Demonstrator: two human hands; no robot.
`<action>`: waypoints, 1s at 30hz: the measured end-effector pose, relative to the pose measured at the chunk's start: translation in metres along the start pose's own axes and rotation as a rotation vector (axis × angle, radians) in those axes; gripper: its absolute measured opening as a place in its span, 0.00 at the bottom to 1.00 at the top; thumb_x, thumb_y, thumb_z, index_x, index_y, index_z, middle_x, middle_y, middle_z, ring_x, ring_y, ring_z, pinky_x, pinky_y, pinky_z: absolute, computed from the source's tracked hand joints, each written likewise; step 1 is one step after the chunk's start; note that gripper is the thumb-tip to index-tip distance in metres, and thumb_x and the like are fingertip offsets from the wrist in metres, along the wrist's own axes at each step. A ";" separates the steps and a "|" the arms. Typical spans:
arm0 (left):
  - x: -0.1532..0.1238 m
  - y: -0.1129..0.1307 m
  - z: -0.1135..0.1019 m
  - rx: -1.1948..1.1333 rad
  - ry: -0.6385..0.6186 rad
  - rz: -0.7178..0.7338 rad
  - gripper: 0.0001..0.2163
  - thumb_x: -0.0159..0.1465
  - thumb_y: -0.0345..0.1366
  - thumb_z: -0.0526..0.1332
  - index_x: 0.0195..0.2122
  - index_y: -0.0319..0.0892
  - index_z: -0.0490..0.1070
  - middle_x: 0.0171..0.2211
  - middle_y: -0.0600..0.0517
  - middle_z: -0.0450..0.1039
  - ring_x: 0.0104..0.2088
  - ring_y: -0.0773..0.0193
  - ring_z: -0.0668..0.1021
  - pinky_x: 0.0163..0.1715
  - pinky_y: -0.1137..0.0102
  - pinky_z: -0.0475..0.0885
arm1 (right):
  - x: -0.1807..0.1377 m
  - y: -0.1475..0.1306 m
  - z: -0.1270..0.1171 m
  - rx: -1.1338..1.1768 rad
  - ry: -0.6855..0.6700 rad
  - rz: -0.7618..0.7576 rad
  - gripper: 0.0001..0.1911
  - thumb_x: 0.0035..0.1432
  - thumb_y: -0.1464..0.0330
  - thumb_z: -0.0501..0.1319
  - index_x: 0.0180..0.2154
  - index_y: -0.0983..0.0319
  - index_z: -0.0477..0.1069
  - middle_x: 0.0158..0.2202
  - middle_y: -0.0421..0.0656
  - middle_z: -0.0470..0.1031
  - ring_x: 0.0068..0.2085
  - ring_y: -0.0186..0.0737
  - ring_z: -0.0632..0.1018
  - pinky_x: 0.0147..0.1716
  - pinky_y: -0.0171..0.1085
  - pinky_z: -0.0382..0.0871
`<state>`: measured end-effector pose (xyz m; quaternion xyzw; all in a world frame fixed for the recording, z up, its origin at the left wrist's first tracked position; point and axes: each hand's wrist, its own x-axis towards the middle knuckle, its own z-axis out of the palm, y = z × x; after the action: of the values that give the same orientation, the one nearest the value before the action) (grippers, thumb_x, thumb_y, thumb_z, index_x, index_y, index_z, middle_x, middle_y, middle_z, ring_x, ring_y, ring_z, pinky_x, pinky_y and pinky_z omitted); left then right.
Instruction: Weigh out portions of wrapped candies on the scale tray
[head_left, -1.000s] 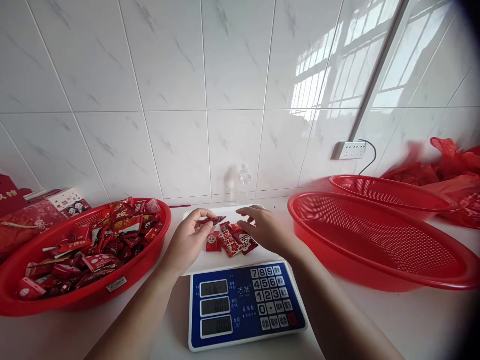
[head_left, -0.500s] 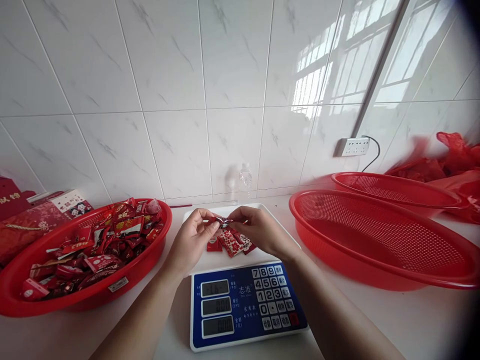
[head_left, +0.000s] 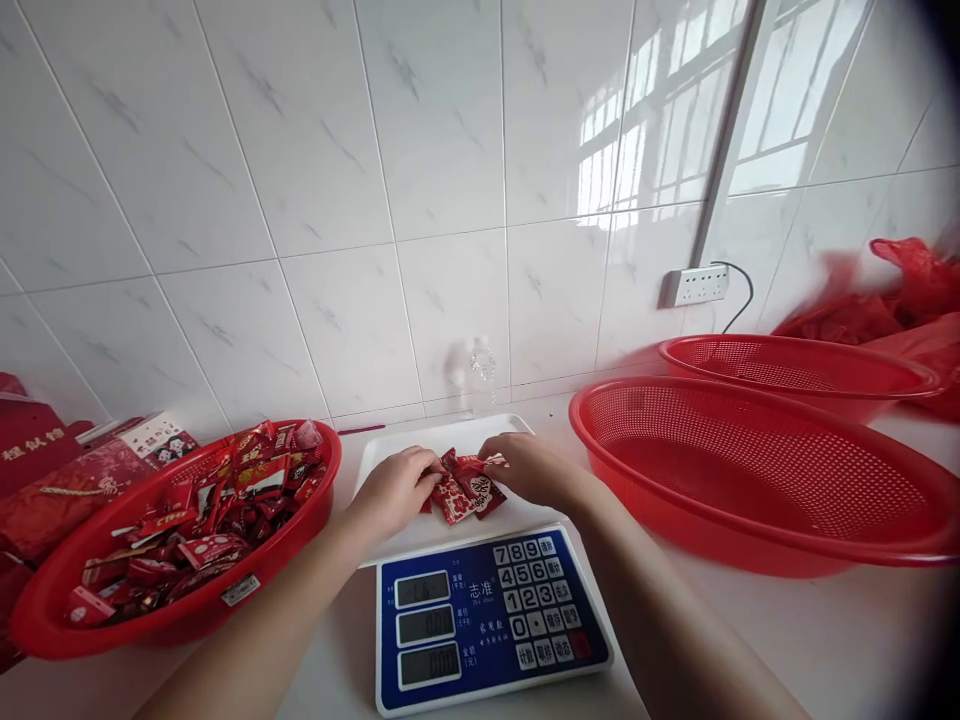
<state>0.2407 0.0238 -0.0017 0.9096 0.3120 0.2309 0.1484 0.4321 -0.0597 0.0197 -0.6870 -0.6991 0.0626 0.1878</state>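
Note:
Several red wrapped candies (head_left: 459, 497), some with white patterns, lie in a small overlapping pile on the white pan (head_left: 420, 438) of a weighing scale (head_left: 480, 610). My left hand (head_left: 396, 490) is at the pile's left side, thumb and fingertips closed on the edge of a red wrapped candy. At the upper right of the pile, my right hand (head_left: 529, 468) pinches the end of another red wrapped candy; its fingertips are partly hidden behind the hand. The scale's blue keypad panel faces me, its digits too faint to read fully.
On the left stands a red basket (head_left: 330, 470) full of wrapped candies, with red printed boxes (head_left: 37, 440) behind it. Two red perforated baskets (head_left: 637, 480) are on the right, near red plastic bags (head_left: 862, 310). A clear bottle (head_left: 482, 362) stands by the tiled wall below a power strip (head_left: 697, 287).
My hands have moved slightly apart and down to the pile. The dark shiny wrapped candy held between them above the pile no longer shows there. The view has tilted a little.

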 end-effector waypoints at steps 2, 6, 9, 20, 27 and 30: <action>0.002 0.003 0.000 0.017 -0.036 -0.012 0.08 0.61 0.36 0.53 0.30 0.44 0.70 0.34 0.50 0.72 0.34 0.59 0.73 0.33 0.67 0.65 | 0.000 -0.001 0.000 -0.004 -0.017 -0.016 0.12 0.56 0.72 0.55 0.38 0.60 0.76 0.40 0.46 0.78 0.42 0.45 0.75 0.36 0.39 0.65; 0.004 0.006 0.000 0.078 0.005 -0.009 0.07 0.61 0.39 0.55 0.31 0.44 0.70 0.35 0.49 0.73 0.38 0.56 0.73 0.36 0.65 0.64 | 0.001 0.002 0.001 0.022 0.007 -0.019 0.11 0.57 0.69 0.56 0.39 0.60 0.76 0.40 0.46 0.78 0.43 0.46 0.75 0.37 0.39 0.66; 0.005 0.007 0.004 0.096 0.000 0.027 0.06 0.60 0.38 0.57 0.33 0.44 0.71 0.36 0.48 0.72 0.40 0.55 0.72 0.38 0.64 0.65 | 0.004 0.006 0.008 0.046 0.051 -0.013 0.13 0.57 0.68 0.57 0.43 0.62 0.74 0.42 0.48 0.77 0.45 0.48 0.75 0.39 0.40 0.66; -0.013 0.010 -0.017 -0.089 0.213 -0.070 0.15 0.57 0.43 0.60 0.44 0.45 0.70 0.48 0.46 0.72 0.51 0.53 0.70 0.52 0.60 0.61 | -0.012 0.001 -0.023 0.443 0.911 -0.065 0.24 0.57 0.67 0.58 0.56 0.60 0.62 0.60 0.52 0.58 0.50 0.47 0.72 0.42 0.43 0.71; -0.046 -0.023 -0.062 -0.143 0.252 -0.308 0.16 0.48 0.43 0.67 0.39 0.46 0.75 0.44 0.47 0.75 0.49 0.49 0.72 0.52 0.61 0.62 | -0.034 -0.008 -0.047 0.558 0.999 -0.120 0.12 0.58 0.69 0.55 0.44 0.59 0.70 0.43 0.44 0.74 0.40 0.39 0.76 0.37 0.39 0.72; -0.053 -0.028 -0.070 -0.224 0.188 -0.374 0.14 0.47 0.43 0.67 0.35 0.46 0.77 0.42 0.47 0.76 0.46 0.49 0.74 0.47 0.64 0.67 | -0.026 -0.012 -0.030 0.437 0.316 -0.202 0.12 0.57 0.69 0.57 0.42 0.59 0.74 0.38 0.43 0.78 0.36 0.39 0.77 0.36 0.38 0.71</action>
<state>0.1536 0.0200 0.0285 0.7884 0.4598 0.3164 0.2587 0.4312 -0.0912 0.0470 -0.5586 -0.6960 0.0849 0.4430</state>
